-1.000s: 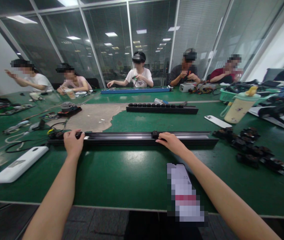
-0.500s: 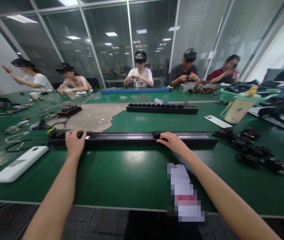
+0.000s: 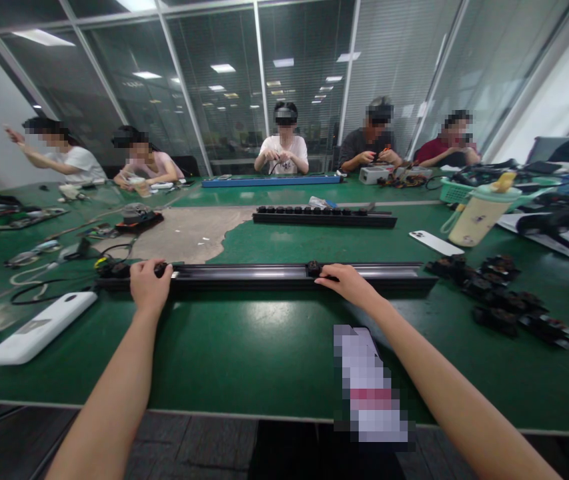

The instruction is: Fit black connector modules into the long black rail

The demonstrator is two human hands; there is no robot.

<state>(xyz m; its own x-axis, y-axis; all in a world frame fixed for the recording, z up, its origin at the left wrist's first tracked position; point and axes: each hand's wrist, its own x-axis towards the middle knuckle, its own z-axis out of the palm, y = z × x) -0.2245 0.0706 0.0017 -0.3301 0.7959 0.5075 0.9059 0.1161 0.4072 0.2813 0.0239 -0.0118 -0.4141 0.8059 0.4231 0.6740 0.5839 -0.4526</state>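
A long black track rail with a shiny inner strip lies lengthwise across the green table before me. Near its left end, my left hand is closed on a small black module, partly covered by the fingers. Right of the rail's middle, the fingers of my right hand grip another small black module sitting in the channel. More dark parts with a cable show at the rail's left end, beyond my left hand.
Several loose black modules lie at right. A phone rests near the front edge, a white power-bank-like case at left. Behind stand a second rail bearing modules, a white phone and a tumbler. Several people sit opposite.
Both my hands stay at the same spots on the rail, with hardly any visible movement. Across the table, the person in the middle has shifted their hands and head slightly.
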